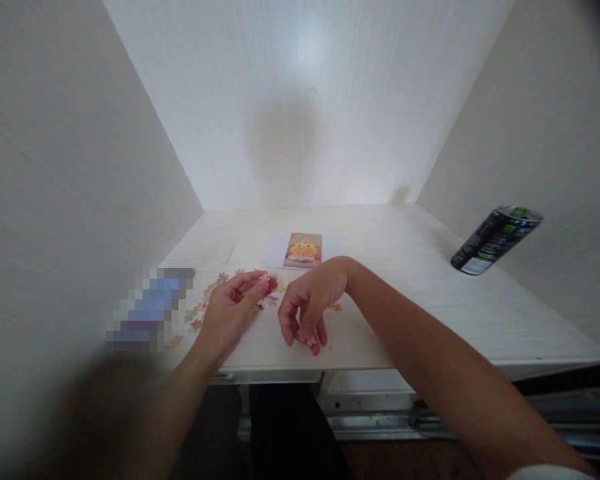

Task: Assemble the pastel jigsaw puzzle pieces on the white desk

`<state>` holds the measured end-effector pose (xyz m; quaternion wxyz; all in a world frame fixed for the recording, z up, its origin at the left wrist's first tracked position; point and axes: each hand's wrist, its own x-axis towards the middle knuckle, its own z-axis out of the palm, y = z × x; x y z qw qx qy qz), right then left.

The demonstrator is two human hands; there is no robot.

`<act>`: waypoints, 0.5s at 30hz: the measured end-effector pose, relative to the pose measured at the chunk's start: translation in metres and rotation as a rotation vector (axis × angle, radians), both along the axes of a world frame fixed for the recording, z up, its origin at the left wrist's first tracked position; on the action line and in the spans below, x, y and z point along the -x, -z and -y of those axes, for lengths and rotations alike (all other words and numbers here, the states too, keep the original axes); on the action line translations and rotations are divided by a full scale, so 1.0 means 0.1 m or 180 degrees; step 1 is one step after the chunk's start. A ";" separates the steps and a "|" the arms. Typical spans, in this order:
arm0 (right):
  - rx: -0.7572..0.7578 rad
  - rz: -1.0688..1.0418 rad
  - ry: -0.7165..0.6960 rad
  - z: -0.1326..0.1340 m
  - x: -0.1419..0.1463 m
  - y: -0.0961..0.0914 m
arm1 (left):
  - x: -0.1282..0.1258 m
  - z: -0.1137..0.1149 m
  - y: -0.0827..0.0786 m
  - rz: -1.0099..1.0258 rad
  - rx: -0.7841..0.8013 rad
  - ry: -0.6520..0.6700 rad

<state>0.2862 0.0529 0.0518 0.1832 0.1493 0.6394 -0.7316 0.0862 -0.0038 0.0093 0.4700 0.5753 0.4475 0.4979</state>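
My left hand (237,300) is closed, pinching a small pinkish jigsaw puzzle piece (265,277) between thumb and fingers. Around and behind it, loose puzzle pieces (196,311) in several colours are scattered on the white table. To its right, my right hand (310,307) bends down at the wrist near the table's front. Its thumb and fingertips are closed on another pale pink puzzle piece (307,341), partly covered by the fingers. Behind both hands lies a picture card (304,249) with a yellow cartoon figure. An orange piece (336,307) shows beside my right wrist.
A black drink can (495,240) stands at the right by the side wall. At the left edge is a blurred-out bluish object (155,307). White panels enclose the table (405,253) at the back and both sides. A clear sheet (210,251) appears to lie back left.
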 end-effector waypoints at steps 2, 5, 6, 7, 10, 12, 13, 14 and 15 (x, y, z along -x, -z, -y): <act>-0.0066 0.0126 0.0009 -0.04 0.01 0.07 | 0.03 0.13 -0.04 -0.0732 -0.0231 -0.0144; -0.0344 0.0278 0.0396 -0.14 -0.14 0.07 | 0.01 0.33 -0.05 -0.2016 -0.0643 0.0225; -0.0451 0.0298 0.0558 -0.18 -0.20 0.05 | -0.01 0.38 -0.04 -0.2285 -0.0741 0.0419; -0.0554 0.0299 0.0688 -0.21 -0.26 0.03 | -0.04 0.41 -0.02 -0.2469 -0.0821 0.0574; -0.0805 0.0173 0.0857 -0.29 -0.36 -0.01 | -0.13 0.42 0.04 -0.2764 -0.0909 0.0754; -0.0956 0.0008 0.0912 -0.32 -0.34 0.02 | -0.15 0.40 0.05 -0.2840 -0.0880 0.0751; -0.1028 -0.0092 0.0952 -0.33 -0.31 0.05 | -0.15 0.39 0.04 -0.2863 -0.0856 0.0756; -0.1089 -0.0192 0.0999 -0.33 -0.28 0.08 | -0.14 0.38 0.03 -0.2877 -0.0841 0.0773; -0.1134 -0.0283 0.1050 -0.34 -0.24 0.11 | -0.12 0.38 0.02 -0.2877 -0.0822 0.0788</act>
